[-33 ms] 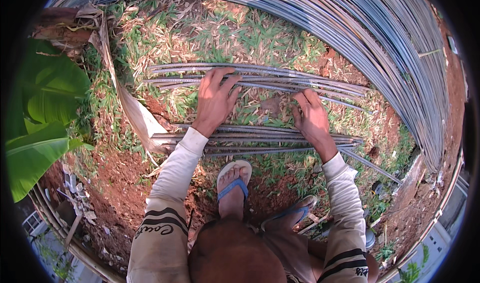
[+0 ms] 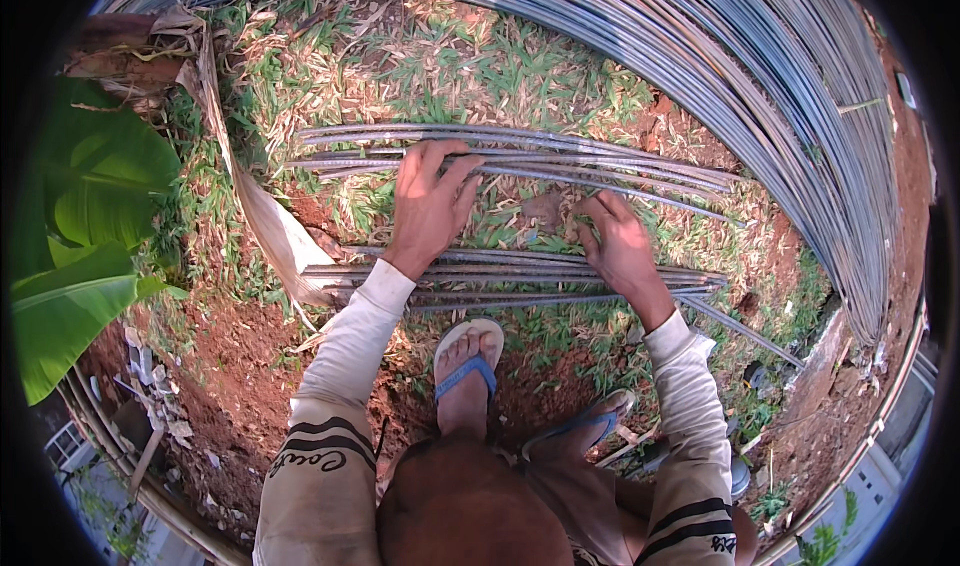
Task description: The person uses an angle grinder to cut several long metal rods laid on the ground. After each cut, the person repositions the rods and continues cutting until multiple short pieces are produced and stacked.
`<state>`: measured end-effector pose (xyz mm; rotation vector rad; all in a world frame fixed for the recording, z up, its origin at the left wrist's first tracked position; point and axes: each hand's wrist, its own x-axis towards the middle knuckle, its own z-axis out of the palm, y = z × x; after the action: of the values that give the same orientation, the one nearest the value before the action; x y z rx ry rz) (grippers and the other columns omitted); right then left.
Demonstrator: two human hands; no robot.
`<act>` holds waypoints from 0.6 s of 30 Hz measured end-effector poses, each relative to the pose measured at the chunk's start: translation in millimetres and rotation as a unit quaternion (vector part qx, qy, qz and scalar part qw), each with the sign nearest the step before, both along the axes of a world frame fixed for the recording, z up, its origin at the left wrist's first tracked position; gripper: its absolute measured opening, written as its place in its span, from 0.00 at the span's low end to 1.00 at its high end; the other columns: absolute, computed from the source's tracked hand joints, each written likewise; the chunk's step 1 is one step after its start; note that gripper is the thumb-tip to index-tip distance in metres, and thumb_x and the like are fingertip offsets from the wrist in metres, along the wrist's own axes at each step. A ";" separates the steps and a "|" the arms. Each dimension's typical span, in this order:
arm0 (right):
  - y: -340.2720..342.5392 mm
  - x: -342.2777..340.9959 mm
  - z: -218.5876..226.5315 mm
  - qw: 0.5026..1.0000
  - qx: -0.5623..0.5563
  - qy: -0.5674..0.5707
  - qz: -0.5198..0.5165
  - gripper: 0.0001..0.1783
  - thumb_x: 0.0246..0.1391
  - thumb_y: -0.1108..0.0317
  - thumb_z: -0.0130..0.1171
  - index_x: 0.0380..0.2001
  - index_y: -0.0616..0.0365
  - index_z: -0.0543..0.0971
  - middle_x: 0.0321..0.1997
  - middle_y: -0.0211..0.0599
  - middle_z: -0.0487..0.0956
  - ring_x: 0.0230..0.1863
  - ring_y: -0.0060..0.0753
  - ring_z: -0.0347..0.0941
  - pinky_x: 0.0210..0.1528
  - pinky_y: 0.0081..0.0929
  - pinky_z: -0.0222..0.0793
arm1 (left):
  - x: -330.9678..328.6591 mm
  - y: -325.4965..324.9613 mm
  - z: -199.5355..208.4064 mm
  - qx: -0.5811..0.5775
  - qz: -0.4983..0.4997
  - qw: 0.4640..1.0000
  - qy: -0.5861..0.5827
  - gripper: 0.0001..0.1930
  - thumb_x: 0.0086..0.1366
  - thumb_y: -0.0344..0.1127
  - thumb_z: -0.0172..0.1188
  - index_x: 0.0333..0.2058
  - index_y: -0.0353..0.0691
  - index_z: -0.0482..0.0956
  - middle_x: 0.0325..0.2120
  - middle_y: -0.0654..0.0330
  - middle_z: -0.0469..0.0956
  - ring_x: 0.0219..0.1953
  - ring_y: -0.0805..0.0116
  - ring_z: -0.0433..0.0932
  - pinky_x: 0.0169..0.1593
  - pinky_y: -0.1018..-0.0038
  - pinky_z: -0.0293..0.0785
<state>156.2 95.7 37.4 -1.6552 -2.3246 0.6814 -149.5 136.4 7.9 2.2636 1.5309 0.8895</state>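
Note:
Several thin ribbed steel rods [image 2: 600,166] lie in a loose row across the grass in front of me. My left hand [image 2: 428,201] is over the left half of this row, touching it, fingers bent and spread with a gap beside the thumb. The rods run on beneath that hand, which hides part of them. My right hand [image 2: 618,246] hovers just on the near side of the same row, its fingers curled but apart from the thumb, with nothing visible between them. Below both hands lies a second group of rods [image 2: 520,278], nearer my feet.
A large bundle of long steel rods [image 2: 690,51] curves across the far side and down the right. A dry leaf [image 2: 250,201] and green banana-like leaves [image 2: 105,186] are at left. My sandaled foot [image 2: 467,371] stands close to the nearer rods.
My right hand has drawn slightly back and left from the far row of rods, its fingers curling more. My left hand stays nearly where it was.

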 end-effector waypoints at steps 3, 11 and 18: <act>-28.1 4.8 -3.1 0.993 -0.097 0.023 0.059 0.13 0.58 0.70 0.71 0.47 0.55 0.84 0.47 0.42 0.81 0.50 0.56 0.80 0.53 0.49 0.80 | -4.1 -35.9 3.5 -0.099 -0.062 0.993 -0.017 0.14 0.62 0.36 0.75 0.46 0.45 0.87 0.45 0.61 0.80 0.50 0.54 0.79 0.55 0.55 0.77; -58.8 13.8 -10.3 0.998 -0.034 0.010 0.048 0.17 0.58 0.69 0.72 0.50 0.57 0.83 0.48 0.42 0.80 0.52 0.53 0.78 0.56 0.47 0.79 | -3.6 -84.8 -5.7 -0.212 -0.114 0.971 0.019 0.17 0.63 0.39 0.76 0.49 0.44 0.86 0.46 0.57 0.80 0.51 0.51 0.79 0.58 0.56 0.76; -81.2 12.5 -26.8 0.999 -0.018 -0.014 0.040 0.23 0.64 0.64 0.67 0.60 0.59 0.80 0.52 0.45 0.78 0.56 0.52 0.75 0.63 0.46 0.73 | 3.5 -103.3 0.4 -0.207 -0.088 0.974 0.020 0.19 0.65 0.35 0.73 0.53 0.40 0.82 0.49 0.51 0.77 0.53 0.46 0.76 0.59 0.53 0.72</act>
<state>168.7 14.5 10.6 -1.6029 -2.4233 0.7257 -146.1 33.1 8.3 2.0775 1.3525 0.4290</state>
